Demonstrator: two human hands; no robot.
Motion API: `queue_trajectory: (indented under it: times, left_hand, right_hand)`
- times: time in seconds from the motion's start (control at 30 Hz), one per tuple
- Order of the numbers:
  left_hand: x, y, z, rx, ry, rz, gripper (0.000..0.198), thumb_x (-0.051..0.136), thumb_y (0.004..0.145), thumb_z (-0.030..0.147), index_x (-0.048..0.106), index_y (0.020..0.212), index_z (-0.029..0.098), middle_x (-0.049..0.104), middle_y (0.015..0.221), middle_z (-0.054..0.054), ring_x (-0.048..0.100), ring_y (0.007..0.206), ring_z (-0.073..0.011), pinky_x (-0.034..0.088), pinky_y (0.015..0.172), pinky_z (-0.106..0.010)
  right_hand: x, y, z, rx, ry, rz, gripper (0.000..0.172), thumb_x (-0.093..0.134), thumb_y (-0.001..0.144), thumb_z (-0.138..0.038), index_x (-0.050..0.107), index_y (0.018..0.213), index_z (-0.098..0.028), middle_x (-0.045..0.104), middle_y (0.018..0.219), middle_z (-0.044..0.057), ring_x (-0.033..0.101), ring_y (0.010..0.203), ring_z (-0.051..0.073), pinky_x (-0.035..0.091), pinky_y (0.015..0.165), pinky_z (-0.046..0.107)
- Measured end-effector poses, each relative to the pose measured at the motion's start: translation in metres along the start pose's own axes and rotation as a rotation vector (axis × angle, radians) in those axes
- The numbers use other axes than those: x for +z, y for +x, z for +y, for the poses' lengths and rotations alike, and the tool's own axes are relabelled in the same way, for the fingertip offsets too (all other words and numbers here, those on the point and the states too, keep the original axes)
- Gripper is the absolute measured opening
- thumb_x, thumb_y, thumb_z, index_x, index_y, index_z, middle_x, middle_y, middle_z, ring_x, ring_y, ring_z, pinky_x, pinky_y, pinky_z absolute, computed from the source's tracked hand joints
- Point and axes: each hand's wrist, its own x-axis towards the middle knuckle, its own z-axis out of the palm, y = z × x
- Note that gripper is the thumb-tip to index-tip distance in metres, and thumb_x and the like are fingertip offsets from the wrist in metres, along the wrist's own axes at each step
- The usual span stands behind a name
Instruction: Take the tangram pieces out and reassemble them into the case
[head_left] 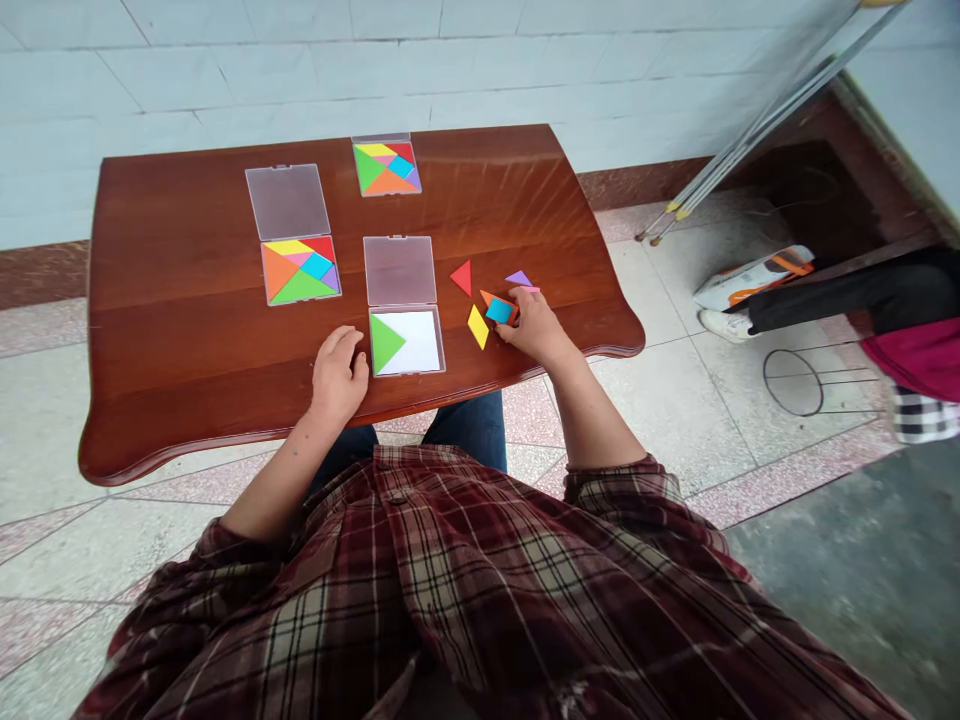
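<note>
My right hand (536, 325) is at the loose tangram pieces, its thumb and fingers closed at the edge of a blue square (499, 311). The square overlaps an orange triangle (488, 297), partly hidden by it and my fingers. Close by lie a yellow parallelogram (478, 327), a red triangle (462, 278) and a purple triangle (518, 278); a pink piece (529, 289) peeks out beside my fingers. My left hand (339, 375) rests on the table, fingers loosely bent and holding nothing. Beside it is an open tangram case (442, 350) with a green triangle (385, 343) at its left side.
A filled tangram case (264, 285) with its lid open lies left on the brown table (172, 300). Another filled case (358, 190) lies at the back edge. Crutches (720, 160) lean on the right; a person's leg (825, 290) and a wire stand (793, 382) are beyond.
</note>
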Motion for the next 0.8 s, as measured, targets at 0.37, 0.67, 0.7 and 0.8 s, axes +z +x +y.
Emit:
queue_trajectory:
  times: [0.37,0.67,0.7,0.8]
  left_hand:
    - [0.001,0.000,0.002,0.018,0.076,-0.011,0.034,0.044,0.086,0.024,0.064,0.113,0.014,0.060,0.132,-0.015,0.054,0.127,-0.0278,0.041,0.113,-0.045]
    - [0.002,0.001,0.009,0.004,0.114,-0.054,0.050,0.058,0.083,0.044,0.056,0.122,0.014,0.056,0.137,-0.018,0.049,0.130,-0.0333,0.037,0.114,-0.051]
    - [0.003,0.001,0.012,0.000,0.139,-0.063,0.057,0.062,0.079,0.046,0.054,0.125,0.013,0.054,0.137,-0.019,0.048,0.131,-0.0353,0.035,0.114,-0.052]
    - [0.004,0.004,0.022,-0.024,0.215,-0.077,0.065,0.066,0.075,0.047,0.051,0.128,0.012,0.054,0.136,-0.021,0.046,0.130,-0.0387,0.034,0.112,-0.054]
  right_hand:
    - [0.004,-0.001,0.003,-0.010,-0.013,0.031,0.065,0.067,0.067,-0.024,0.053,0.130,-0.016,0.053,0.122,0.016,0.063,0.099,0.028,0.051,0.096,0.048]
    - [0.003,-0.004,0.001,-0.013,-0.009,0.023,0.059,0.065,0.070,-0.025,0.054,0.127,-0.017,0.052,0.123,0.017,0.062,0.102,0.031,0.051,0.094,0.050]
    - [0.004,-0.004,0.001,-0.013,-0.011,0.023,0.058,0.065,0.070,-0.025,0.054,0.127,-0.017,0.052,0.123,0.017,0.061,0.103,0.031,0.051,0.095,0.050]
    - [0.005,-0.004,0.002,-0.010,-0.016,0.023,0.058,0.064,0.070,-0.025,0.054,0.127,-0.017,0.051,0.124,0.017,0.062,0.103,0.030,0.051,0.095,0.049]
